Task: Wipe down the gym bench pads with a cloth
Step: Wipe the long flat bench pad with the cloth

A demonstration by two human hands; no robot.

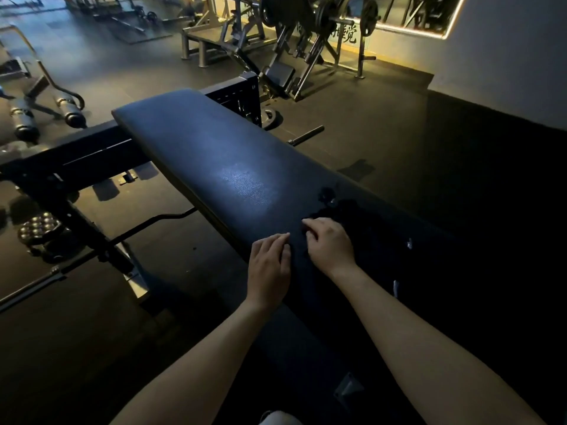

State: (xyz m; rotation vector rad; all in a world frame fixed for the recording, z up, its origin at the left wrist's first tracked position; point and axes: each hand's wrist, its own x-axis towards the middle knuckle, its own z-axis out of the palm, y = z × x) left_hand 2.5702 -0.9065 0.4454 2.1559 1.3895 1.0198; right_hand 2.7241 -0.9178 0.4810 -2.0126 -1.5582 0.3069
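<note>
Pad [214, 154]: long and dark, running from the near side away to the upper left.
Cloth [343, 208]: dark and bunched, lying on the pad toward its right edge, just ahead of the right hand [331, 243].
Right hand: fingers curled down onto the cloth's near edge, seemingly gripping it. It is black on black in dim light, so the hold is not certain.
Left hand [270, 265]: fingers straight and together, flat on the pad just beside the right hand, holding nothing.

Step in hand (judgement): start of a wiping stroke.
- Flatten the bunched cloth under the palm so more of it bears on the pad.
- Push in long, overlapping strokes toward the far end, through the pale sheen [245, 185] mid-pad.
- Use the left hand only to brace, clear of the stroke.
- Take in the side edges.

Writing: lettering [348, 36] on the far wall, large dark Chinese characters mostly hidden behind a plate machine [306, 26]. The last character reads 觉. No brand is legible on the pad.
</note>
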